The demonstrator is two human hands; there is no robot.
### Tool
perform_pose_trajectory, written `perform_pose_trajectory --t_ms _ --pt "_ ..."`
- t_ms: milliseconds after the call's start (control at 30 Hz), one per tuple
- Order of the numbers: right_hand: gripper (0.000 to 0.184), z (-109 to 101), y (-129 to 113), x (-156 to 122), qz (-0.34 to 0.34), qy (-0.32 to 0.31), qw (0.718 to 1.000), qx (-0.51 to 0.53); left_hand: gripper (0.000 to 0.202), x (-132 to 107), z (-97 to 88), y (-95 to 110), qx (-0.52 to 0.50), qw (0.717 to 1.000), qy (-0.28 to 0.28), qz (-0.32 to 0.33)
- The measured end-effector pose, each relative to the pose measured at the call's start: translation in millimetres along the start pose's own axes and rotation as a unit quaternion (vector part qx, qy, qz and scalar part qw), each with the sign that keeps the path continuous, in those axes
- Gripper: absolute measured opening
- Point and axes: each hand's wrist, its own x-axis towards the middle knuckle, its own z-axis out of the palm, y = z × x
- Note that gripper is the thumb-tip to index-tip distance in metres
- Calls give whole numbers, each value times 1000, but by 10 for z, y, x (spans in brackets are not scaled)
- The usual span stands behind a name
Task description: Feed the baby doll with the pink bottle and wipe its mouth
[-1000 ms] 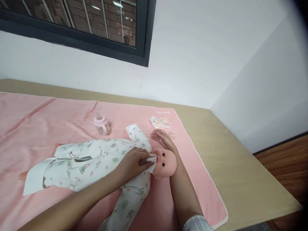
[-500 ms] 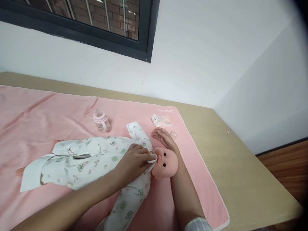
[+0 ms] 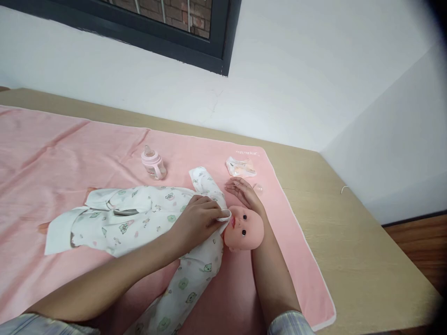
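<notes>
A baby doll (image 3: 244,228) lies on its back on a pink blanket (image 3: 70,149), dressed in a white printed sleepsuit (image 3: 139,218). My left hand (image 3: 197,221) is closed on a small white wipe (image 3: 224,215) pressed at the doll's mouth and chin. My right hand (image 3: 244,195) lies flat with fingers stretched out behind the doll's head, the forearm running along the head's far side.
A small pink baby bottle (image 3: 153,164) stands on the blanket beyond the doll. A wipe packet (image 3: 240,166) and a small clear cap (image 3: 258,188) lie near the blanket's right corner. The wooden table (image 3: 349,242) ends at the right; a wall and window frame stand behind.
The view has tilted and shifted, so everything sits a little higher and further right. My left hand still holds the wipe at the doll's mouth; my right hand stays behind the head.
</notes>
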Motion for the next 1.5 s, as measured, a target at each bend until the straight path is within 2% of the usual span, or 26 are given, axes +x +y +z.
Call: perform_pose_trajectory --t_ms 267,367,533,833,1100,1233,1500 --pt "42 -14 49 -72 -12 -4 1000 -3 16 26 4 0 20 1000 4 5" --pt "35 -51 102 38 -9 -4 1000 5 25 27 16 4 23 1000 19 3" --pt "26 -145 199 198 3 -4 1000 14 33 20 37 0 27 1000 8 -2" --pt "27 -181 221 200 11 1 1000 14 34 18 34 11 36 999 6 0" --pt "25 -165 210 202 10 3 1000 12 39 2 -28 106 -59 998 10 7" --pt "26 -122 193 148 -1 6 1000 13 44 -2 8 109 -108 994 4 21" --pt "23 -166 214 201 9 -2 1000 18 42 -4 56 75 -70 998 9 6"
